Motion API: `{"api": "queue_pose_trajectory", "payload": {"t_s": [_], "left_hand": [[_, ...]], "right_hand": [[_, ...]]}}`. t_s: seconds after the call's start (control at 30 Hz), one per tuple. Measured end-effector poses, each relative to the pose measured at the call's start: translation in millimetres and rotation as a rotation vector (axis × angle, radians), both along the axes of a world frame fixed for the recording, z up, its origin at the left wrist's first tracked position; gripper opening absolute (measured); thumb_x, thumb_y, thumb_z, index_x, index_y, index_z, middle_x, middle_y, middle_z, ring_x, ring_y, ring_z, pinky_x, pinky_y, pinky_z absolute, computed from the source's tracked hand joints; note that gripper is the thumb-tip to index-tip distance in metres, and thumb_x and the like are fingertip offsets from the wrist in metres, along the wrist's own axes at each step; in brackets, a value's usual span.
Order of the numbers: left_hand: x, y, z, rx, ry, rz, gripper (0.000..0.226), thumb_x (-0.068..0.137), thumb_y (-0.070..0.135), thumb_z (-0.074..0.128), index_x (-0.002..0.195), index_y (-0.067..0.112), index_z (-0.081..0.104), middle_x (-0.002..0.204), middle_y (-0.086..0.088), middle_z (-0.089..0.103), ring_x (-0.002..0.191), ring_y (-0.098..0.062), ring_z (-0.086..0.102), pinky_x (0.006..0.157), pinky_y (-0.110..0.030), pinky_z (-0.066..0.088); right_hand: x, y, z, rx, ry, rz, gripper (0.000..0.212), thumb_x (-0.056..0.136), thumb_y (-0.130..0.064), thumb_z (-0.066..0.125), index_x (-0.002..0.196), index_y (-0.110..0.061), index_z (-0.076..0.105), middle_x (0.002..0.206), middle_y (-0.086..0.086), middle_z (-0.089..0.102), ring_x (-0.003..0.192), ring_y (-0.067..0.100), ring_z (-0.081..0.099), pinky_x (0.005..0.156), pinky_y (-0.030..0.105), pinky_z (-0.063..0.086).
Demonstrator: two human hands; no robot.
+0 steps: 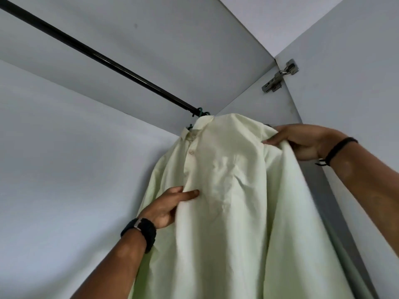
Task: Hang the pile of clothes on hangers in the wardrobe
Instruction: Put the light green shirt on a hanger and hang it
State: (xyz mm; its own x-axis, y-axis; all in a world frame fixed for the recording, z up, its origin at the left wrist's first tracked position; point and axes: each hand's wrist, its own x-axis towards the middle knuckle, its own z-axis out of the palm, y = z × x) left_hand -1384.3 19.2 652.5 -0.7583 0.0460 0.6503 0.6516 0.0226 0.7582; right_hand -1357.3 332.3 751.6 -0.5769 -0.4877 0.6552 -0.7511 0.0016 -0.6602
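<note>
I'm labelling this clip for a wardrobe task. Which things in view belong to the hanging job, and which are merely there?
Part of the job:
pale green shirt
green hanger
black rail
left hand
right hand

Merely there:
door hinge
wristwatch
black wristband

Both forearms are bare, with no sleeves showing. The left wrist wears a black watch (140,230) on a chunky band; the right wrist wears a thin black cord bracelet (336,150).

A pale green shirt (226,180) hangs on a dark green hanger (201,112) (black rail (86,50), grey-white wardrobe walls (64,147)).
</note>
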Motion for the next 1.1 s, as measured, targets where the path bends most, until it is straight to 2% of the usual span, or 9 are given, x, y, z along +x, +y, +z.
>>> {"api": "queue_pose_trajectory", "payload": {"t_s": [0.2, 0.27, 0.37, 0.5, 0.6, 0.7, 0.83, 0.97, 1.1], "left_hand": [[-18.5, -12.4, -25.1, -0.287, 0.073, 0.912, 0.058, 0.077, 0.051, 0.072, 0.111, 0.007, 0.06, 0.109, -0.007, 0.067, 0.092, -0.021, 0.063, 0.071, -0.027, 0.049], [-20.1, -3.5, -42.5, -0.267, 0.077, 0.8, 0.052, 0.081, 0.045, 0.07, 0.118, 0.01, 0.057, 0.113, -0.001, 0.065, 0.097, -0.018, 0.063, 0.079, -0.028, 0.05], [-12.4, 15.5, -74.6, -0.207, 0.024, 0.483, 0.032, 0.082, 0.046, 0.069, 0.091, 0.016, 0.061, 0.069, 0.011, 0.062, 0.062, -0.005, 0.058, 0.062, -0.022, 0.043], [-0.8, 23.3, -110.2, 0.06, 0.034, 0.169, 0.021, 0.09, 0.038, 0.06, 0.097, 0.02, 0.066, 0.082, 0.014, 0.07, 0.076, -0.004, 0.065, 0.07, -0.021, 0.042], [-0.3, 17.7, -131.4, 0.015, 0.056, 0.265, 0.022, 0.087, 0.032, 0.067, 0.104, 0.017, 0.064, 0.095, 0.005, 0.072, 0.095, -0.019, 0.067, 0.077, -0.027, 0.049], [-4.8, 18.1, -154.6, 0.013, 0.112, 0.484, 0.042, 0.083, 0.029, 0.072, 0.116, 0.023, 0.047, 0.106, 0.004, 0.063, 0.098, -0.018, 0.064, 0.08, -0.032, 0.053], [12.8, 34.1, -189.2, 0.069, 0.271, 0.745, 0.071, 0.086, 0.035, 0.068, 0.143, 0.026, 0.025, 0.113, 0.01, 0.057, 0.092, -0.001, 0.057, 0.07, -0.022, 0.047], [18.4, 24.0, -231.2, -0.256, 0.579, 1.432, 0.052, 0.089, 0.014, 0.064, 0.136, 0.02, 0.044, 0.113, -0.009, 0.056, 0.088, -0.023, 0.062, 0.058, -0.031, 0.052], [20.4, 17.3, -259.3, -0.586, 0.355, 1.596, 0.054, 0.077, 0.006, 0.073, 0.126, 0.022, 0.057, 0.116, -0.011, 0.056, 0.082, -0.031, 0.055, 0.069, -0.038, 0.048]], "right_hand": [[-18.2, 13.8, -16.0, -0.031, 0.352, -0.899, 0.025, 0.079, -0.014, 0.074, 0.099, -0.005, 0.063, 0.111, 0.019, 0.063, 0.092, 0.028, 0.056, 0.077, 0.03, 0.046], [-17.0, 4.8, -28.7, -0.036, 0.402, -0.975, 0.035, 0.08, -0.02, 0.074, 0.109, -0.009, 0.058, 0.118, 0.018, 0.057, 0.104, 0.03, 0.052, 0.077, 0.027, 0.037], [-12.5, -13.4, -51.0, -0.038, 0.522, -1.003, 0.049, 0.083, -0.009, 0.067, 0.127, -0.005, 0.044, 0.119, 0.022, 0.055, 0.11, 0.036, 0.051, 0.075, 0.028, 0.035], [-3.0, -30.6, -98.8, -0.017, 0.594, -1.043, 0.07, 0.078, 0.007, 0.052, 0.142, -0.011, 0.03, 0.125, 0.022, 0.046, 0.111, 0.041, 0.048, 0.087, 0.035, 0.038], [3.9, -47.3, -141.7, 0.058, 0.847, -1.235, 0.074, 0.071, 0.009, 0.051, 0.141, -0.009, 0.038, 0.137, 0.026, 0.037, 0.129, 0.046, 0.033, 0.111, 0.052, 0.028], [10.7, -81.6, -190.6, 0.056, 1.123, -0.968, 0.058, 0.07, 0.009, 0.058, 0.127, -0.003, 0.055, 0.132, 0.026, 0.047, 0.121, 0.043, 0.047, 0.102, 0.047, 0.046], [17.0, -118.5, -253.4, 0.154, 0.676, -0.718, 0.061, 0.09, -0.034, 0.062, 0.143, -0.028, 0.034, 0.142, 0.011, 0.029, 0.112, 0.03, 0.053, 0.092, 0.032, 0.048], [9.9, -118.4, -280.0, -0.146, 0.44, -0.496, 0.062, 0.08, 0.006, 0.056, 0.135, -0.021, 0.043, 0.117, 0.002, 0.047, 0.102, 0.018, 0.053, 0.082, -0.001, 0.031], [8.9, -109.4, -298.6, -0.285, 0.322, -0.486, 0.047, 0.08, 0.009, 0.053, 0.118, -0.017, 0.06, 0.108, -0.006, 0.051, 0.101, 0.008, 0.049, 0.083, 0.0, 0.03]]}}
